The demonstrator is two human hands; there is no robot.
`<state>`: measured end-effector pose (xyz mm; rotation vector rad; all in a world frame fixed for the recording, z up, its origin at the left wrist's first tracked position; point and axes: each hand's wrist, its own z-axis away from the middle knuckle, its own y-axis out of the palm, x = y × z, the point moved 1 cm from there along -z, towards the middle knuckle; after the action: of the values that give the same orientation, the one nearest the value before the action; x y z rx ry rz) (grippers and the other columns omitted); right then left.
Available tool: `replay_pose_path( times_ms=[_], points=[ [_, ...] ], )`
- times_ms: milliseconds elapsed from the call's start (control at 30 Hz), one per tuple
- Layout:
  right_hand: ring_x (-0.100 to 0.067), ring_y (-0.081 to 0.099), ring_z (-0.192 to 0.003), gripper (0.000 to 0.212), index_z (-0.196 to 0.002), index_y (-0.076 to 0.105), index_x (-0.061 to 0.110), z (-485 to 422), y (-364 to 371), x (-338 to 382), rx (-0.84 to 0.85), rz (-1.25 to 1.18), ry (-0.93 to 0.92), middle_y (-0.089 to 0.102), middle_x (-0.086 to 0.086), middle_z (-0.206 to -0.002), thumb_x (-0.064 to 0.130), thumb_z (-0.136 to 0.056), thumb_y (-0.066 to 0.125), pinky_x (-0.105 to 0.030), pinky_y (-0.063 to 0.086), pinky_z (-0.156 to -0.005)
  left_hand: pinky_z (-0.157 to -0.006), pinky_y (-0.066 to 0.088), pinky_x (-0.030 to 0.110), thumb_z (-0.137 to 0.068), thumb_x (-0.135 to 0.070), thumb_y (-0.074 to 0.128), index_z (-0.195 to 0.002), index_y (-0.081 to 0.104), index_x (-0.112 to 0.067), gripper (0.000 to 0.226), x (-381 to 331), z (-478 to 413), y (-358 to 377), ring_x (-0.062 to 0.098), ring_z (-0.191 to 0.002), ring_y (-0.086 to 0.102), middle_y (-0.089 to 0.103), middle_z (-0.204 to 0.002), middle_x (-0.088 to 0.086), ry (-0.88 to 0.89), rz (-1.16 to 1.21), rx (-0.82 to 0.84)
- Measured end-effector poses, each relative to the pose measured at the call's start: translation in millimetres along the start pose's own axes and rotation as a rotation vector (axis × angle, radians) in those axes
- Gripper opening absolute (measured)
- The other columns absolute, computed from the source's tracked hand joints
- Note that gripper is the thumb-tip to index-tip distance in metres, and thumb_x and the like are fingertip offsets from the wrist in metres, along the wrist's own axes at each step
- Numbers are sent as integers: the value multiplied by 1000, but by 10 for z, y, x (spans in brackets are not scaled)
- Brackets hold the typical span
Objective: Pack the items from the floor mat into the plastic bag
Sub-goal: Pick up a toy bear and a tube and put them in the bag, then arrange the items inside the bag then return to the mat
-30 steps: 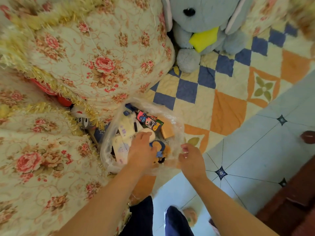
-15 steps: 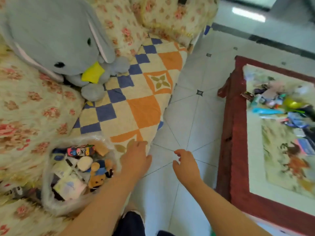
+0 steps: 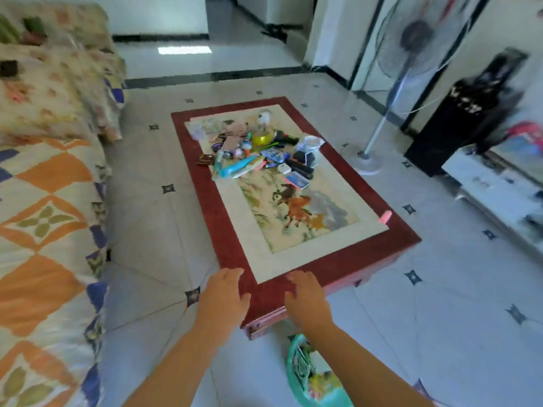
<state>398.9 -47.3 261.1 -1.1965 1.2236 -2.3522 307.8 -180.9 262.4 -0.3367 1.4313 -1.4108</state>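
A red-bordered floor mat (image 3: 223, 212) with a horse picture lies on the tiled floor ahead of me. A heap of small items (image 3: 255, 154) sits at its far end: a teal tube, a yellow round thing, dark boxes, a small blue packet. A pink item (image 3: 385, 216) lies alone at the mat's right edge. My left hand (image 3: 224, 292) and my right hand (image 3: 307, 298) hover over the mat's near corner, fingers relaxed, holding nothing. The plastic bag is out of view.
A sofa with an orange and blue quilt (image 3: 44, 224) runs along the left. A standing fan (image 3: 390, 83) and a black speaker (image 3: 458, 118) stand at the right by a white cabinet (image 3: 496, 189). A teal basket (image 3: 308, 374) sits near my feet.
My view swung from the filled plastic bag on the sofa to the mat on the floor. Both hands let go of the bag and now reach out empty over the mat's near corner.
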Motion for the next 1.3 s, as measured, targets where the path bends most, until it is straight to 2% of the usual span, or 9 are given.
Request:
replay_pose_path(
  times_ms=[67, 200, 367, 633, 900, 1100, 1200, 1300],
  points=[
    [-18, 51, -114, 40, -127, 49, 19, -45, -187, -252, -24, -33, 58, 47, -4, -129, 9, -89, 46, -26, 37, -95, -109, 32, 30, -91, -30, 53, -139, 36, -19, 52, -309, -131, 120, 18, -130, 38, 42, -138, 2, 71, -44, 30],
    [-20, 48, -120, 41, -130, 46, 21, -177, -482, -641, -67, -70, 163, 44, -3, -133, 12, -90, 46, -33, 39, -101, -106, 33, 29, -91, -33, 51, -139, 34, -21, 52, -795, -420, 353, 16, -129, 39, 42, -137, -1, 188, -107, 108],
    [-17, 48, -120, 40, -130, 45, 22, -442, -783, -1018, -133, -87, 270, 43, 0, -134, 14, -92, 44, -31, 41, -100, -106, 33, 27, -92, -34, 49, -140, 33, -21, 52, -1308, -903, 572, 15, -129, 40, 42, -138, -1, 323, -104, 183],
    [-16, 48, -120, 40, -131, 45, 21, -979, -1242, -1465, -162, -24, 372, 42, 1, -135, 13, -92, 43, -28, 41, -98, -107, 33, 28, -93, -32, 49, -142, 31, -20, 53, -1827, -1613, 780, 16, -131, 38, 39, -141, -1, 386, -97, 264],
    [-14, 48, -121, 38, -130, 45, 22, -1839, -1668, -2092, -68, 50, 320, 45, 1, -133, 15, -93, 45, -26, 40, -100, -105, 36, 25, -93, -32, 48, -141, 31, -21, 53, -2261, -2230, 1100, 12, -130, 40, 41, -140, -5, 268, -98, 250],
    [-17, 49, -121, 39, -130, 47, 18, -2903, -2001, -2946, 99, 81, 188, 45, -1, -133, 13, -92, 46, -27, 39, -101, -101, 38, 25, -92, -33, 49, -139, 32, -25, 51, -2756, -2658, 1657, 11, -127, 41, 41, -137, -6, 12, -119, 209],
    [-18, 49, -120, 37, -128, 49, 18, -3449, -2146, -3444, 190, 130, 136, 46, -2, -131, 13, -91, 47, -28, 40, -102, -105, 35, 27, -92, -34, 48, -140, 31, -25, 52, -3097, -2818, 2002, 14, -130, 37, 38, -140, -4, -116, -98, 211],
    [-19, 52, -117, 36, -126, 51, 19, -3939, -2267, -3837, 211, 209, 74, 49, -3, -127, 13, -91, 48, -30, 41, -100, -108, 31, 26, -93, -35, 48, -141, 30, -25, 53, -3403, -2986, 2345, 14, -131, 36, 36, -142, -5, -164, -77, 226]
  ],
)
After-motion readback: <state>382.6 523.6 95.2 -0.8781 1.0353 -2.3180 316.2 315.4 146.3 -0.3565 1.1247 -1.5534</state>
